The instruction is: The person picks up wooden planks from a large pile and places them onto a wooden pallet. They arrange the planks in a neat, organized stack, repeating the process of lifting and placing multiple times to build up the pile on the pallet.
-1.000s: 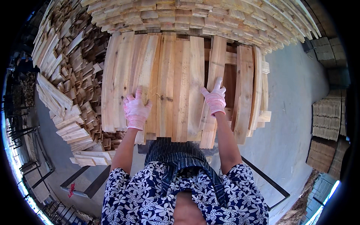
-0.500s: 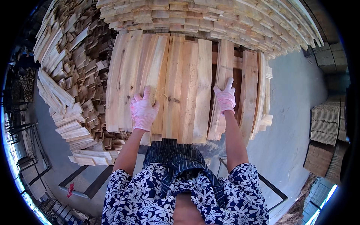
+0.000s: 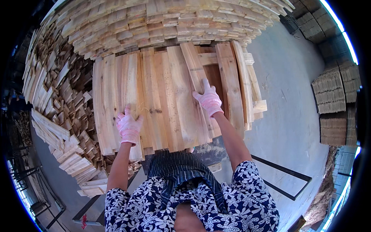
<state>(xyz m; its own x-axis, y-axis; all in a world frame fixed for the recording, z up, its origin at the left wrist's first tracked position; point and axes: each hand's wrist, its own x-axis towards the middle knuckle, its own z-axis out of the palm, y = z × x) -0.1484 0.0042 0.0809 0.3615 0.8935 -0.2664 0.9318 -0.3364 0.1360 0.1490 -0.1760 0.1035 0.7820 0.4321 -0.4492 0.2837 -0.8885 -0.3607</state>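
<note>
A row of long, pale wooden boards [image 3: 154, 77] lies side by side in front of me, their near ends toward my body. My left hand [image 3: 128, 125], in a pink-and-white knitted glove, rests flat on the left boards with its fingers apart. My right hand [image 3: 209, 99], gloved alike, grips a narrow wooden board [image 3: 192, 60], index finger stretched along it and thumb at its left edge. This board slants, its far end leaning left against its neighbour. To its right a dark gap [image 3: 213, 77] parts it from another board [image 3: 230, 77].
A tall stack of boards [image 3: 162, 23] rises behind the row. Loose wood pieces [image 3: 58, 112] are heaped at the left. Bundled stacks [image 3: 329, 91] stand far right beyond the grey floor [image 3: 282, 96]. A black metal frame [image 3: 286, 170] lies at lower right.
The view has shifted, so the row sits farther left. My right hand has moved the narrow board leftward, narrowing the gap on its left, and the board now slants. My left hand stays on the boards.
</note>
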